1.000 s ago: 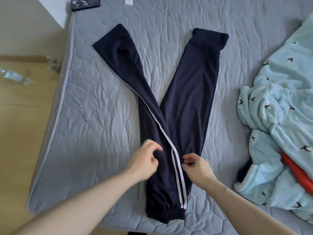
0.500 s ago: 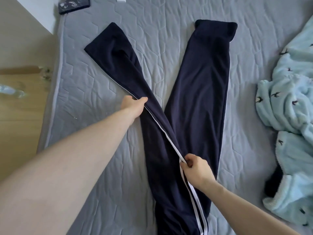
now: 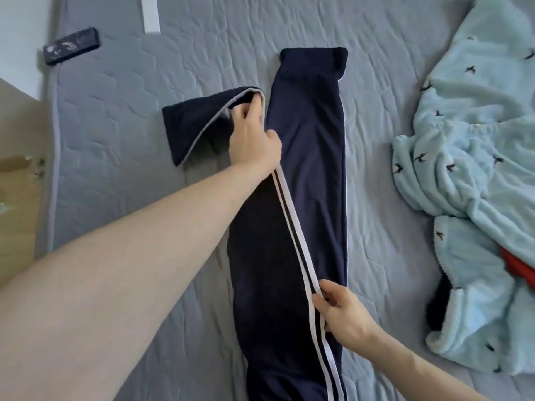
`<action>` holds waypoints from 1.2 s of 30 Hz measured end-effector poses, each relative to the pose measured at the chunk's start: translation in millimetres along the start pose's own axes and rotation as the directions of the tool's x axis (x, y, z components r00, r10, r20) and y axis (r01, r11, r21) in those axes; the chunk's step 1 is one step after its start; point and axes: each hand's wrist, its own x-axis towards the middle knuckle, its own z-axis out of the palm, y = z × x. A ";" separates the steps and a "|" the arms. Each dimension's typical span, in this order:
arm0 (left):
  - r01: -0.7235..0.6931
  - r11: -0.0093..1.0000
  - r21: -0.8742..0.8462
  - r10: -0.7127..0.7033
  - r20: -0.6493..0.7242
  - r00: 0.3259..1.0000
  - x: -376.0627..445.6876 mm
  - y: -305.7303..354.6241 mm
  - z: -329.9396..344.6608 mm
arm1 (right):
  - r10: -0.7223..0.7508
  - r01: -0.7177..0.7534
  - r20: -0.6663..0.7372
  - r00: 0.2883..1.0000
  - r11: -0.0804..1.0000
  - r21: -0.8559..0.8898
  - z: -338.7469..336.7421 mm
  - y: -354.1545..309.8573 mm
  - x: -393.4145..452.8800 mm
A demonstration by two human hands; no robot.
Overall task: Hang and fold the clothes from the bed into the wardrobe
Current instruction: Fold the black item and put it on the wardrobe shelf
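Trousers point(image 3: 307, 175), navy with white side stripes, are lying lengthwise on the grey quilted bed point(image 3: 115, 125), and the person is folding one leg over onto the other. The left hand point(image 3: 254, 137) is grasping the striped edge of the near leg partway up, its grip curled round the cloth, while that leg's cuff end is flopping out to the left. The right hand point(image 3: 341, 314) is pinching the same striped edge lower down, nearer the waist.

To do this well, the left hand should, I judge, be carrying the leg right across until its stripe is lying along the far leg's outer stripe, with the right hand pinning the seam so the lower part is not shifting. The trailing cuff needs straightening before flattening, or a crease will be setting in.

A pale blue fleece garment point(image 3: 469, 146) with small bird prints is lying heaped to the right, well apart, with something red point(image 3: 518, 264) showing under it. A dark flat box point(image 3: 72, 49) near the bed's top corner is carrying a pale pattern, but no writing is readable; no brand is showing on the trousers.
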 end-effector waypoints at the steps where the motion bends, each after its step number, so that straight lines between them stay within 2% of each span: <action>1: -0.108 0.993 0.042 0.105 0.066 0.992 -2.9 16.8 8.2 | 0.025 -0.024 -0.010 1.000 1.000 0.014 -0.8 2.6 -0.8; 2: -0.192 0.979 0.069 0.179 0.160 0.971 -6.9 30.3 18.4 | 0.057 -0.056 -0.029 0.998 0.998 0.018 -1.1 6.7 -0.5; 4: -0.254 0.966 0.047 0.217 0.391 0.894 -16.0 47.6 40.4 | 0.122 -0.123 -0.097 0.988 0.992 -0.007 -3.4 16.1 1.3; 6: -0.196 0.981 0.006 0.163 0.531 0.831 -25.8 47.3 57.2 | 0.163 -0.175 -0.178 0.970 0.983 -0.051 -8.1 24.6 4.8; 7: -0.151 0.989 0.008 0.123 0.536 0.835 -29.4 41.2 61.6 | 0.172 -0.189 -0.215 0.961 0.980 -0.059 -11.4 27.4 5.9; 8: -0.104 0.994 0.016 0.083 0.498 0.863 -31.8 31.0 62.9 | 0.173 -0.197 -0.243 0.954 0.978 -0.074 -14.7 29.4 6.9; 11: 0.046 0.997 0.055 -0.059 0.259 0.964 -31.6 -17.9 48.7 | 0.136 -0.202 -0.295 0.946 0.957 -0.208 -25.4 26.0 12.1; 13: 0.182 0.976 0.116 -0.195 0.109 0.975 -26.5 -59.5 29.9 | 0.039 -0.153 -0.344 0.938 0.938 -0.310 -32.4 14.9 21.6; 15: 0.329 0.898 0.293 -0.352 0.029 0.935 -20.9 -102.4 12.0 | -0.077 -0.069 -0.395 0.915 0.937 -0.343 -39.6 -7.2 34.8; 16: 0.393 0.824 0.409 -0.445 0.035 0.895 -19.2 -120.9 5.9 | -0.131 -0.022 -0.410 0.902 0.937 -0.349 -43.0 -21.0 43.3; 18: 0.424 0.685 0.592 -0.596 0.122 0.794 -19.4 -143.4 3.4 | -0.241 0.079 -0.416 0.877 0.926 -0.370 -48.6 -51.4 64.7; 20: 0.401 0.651 0.644 -0.662 0.223 0.716 -22.5 -150.6 15.1 | -0.358 0.171 -0.408 0.839 0.888 -0.428 -51.4 -83.3 90.2; 22: 0.421 0.657 0.625 -0.687 0.269 0.675 -23.4 -151.2 32.3 | -0.462 0.247 -0.381 0.801 0.834 -0.494 -50.6 -112.6 116.6; 25: 0.483 0.618 0.620 -0.729 0.222 0.648 -17.4 -156.3 49.5 | -0.536 0.295 -0.304 0.787 0.761 -0.578 -45.4 -146.0 155.4; 29: 0.562 0.580 0.589 -0.728 0.064 0.683 -2.6 -172.1 69.0 | -0.561 0.250 -0.200 0.804 0.622 -0.742 -33.7 -167.4 204.1; 32: 0.625 0.561 0.543 -0.766 0.054 0.641 11.1 -184.6 79.7 | -0.531 0.188 -0.156 0.833 0.537 -0.822 -30.0 -174.0 229.6; 34: 0.649 0.548 0.528 -0.800 0.104 0.591 14.7 -192.0 77.7 | -0.553 0.198 -0.168 0.816 0.541 -0.818 -30.8 -181.5 236.9; 36: 0.651 0.555 0.518 -0.807 0.145 0.573 14.4 -197.9 76.9 | -0.599 0.256 -0.253 0.760 0.634 -0.729 -34.7 -196.3 241.0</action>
